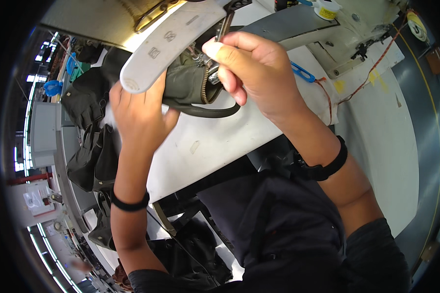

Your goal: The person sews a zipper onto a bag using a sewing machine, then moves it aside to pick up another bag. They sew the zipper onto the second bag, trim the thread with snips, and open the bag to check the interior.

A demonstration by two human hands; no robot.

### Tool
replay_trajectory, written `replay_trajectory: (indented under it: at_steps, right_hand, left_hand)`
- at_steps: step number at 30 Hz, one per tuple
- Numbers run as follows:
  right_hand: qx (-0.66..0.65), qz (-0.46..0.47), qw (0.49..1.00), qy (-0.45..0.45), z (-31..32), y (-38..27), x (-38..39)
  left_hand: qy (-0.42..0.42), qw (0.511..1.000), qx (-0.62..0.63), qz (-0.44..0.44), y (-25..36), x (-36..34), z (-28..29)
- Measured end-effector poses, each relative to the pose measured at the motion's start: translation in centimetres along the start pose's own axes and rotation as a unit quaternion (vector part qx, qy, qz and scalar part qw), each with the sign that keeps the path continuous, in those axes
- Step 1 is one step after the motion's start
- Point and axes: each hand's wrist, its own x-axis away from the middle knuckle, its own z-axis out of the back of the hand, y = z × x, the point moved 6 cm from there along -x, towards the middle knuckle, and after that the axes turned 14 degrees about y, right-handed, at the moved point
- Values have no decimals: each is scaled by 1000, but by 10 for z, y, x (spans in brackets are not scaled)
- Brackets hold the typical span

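A dark olive bag (pixel 185 84) lies under the head of a sewing machine, its brass-toothed zipper (pixel 205 84) curving along an opening. From its near side loops a dark handle (pixel 212 112). My left hand (pixel 141 113) lies on the bag's left part with fingers stretched out and thumb apart; a white curved machine cover (pixel 168 46) hides some fingertips. Above the zipper, my right hand (pixel 252 66) is closed, thumb and forefinger pinched beside an upright metal bar (pixel 224 25) of the machine. Whatever they pinch is too small to make out.
Several dark olive bags (pixel 90 156) are piled along the left. Right of the machine bed lie blue-handled snips (pixel 303 72) with an orange cord. A white container (pixel 326 9) stands at the top right. The white tabletop (pixel 195 156) has its edge near my lap.
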Motion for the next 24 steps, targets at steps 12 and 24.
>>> replay_trajectory:
  at_steps: [12, 24]
  right_hand:
    - [187, 200, 959, 76, 41, 12, 43]
    - [213, 220, 940, -147, 22, 45, 31]
  left_hand:
    - [-67, 997, -32, 36, 21, 9, 40]
    - [-80, 991, -36, -98, -51, -24, 99]
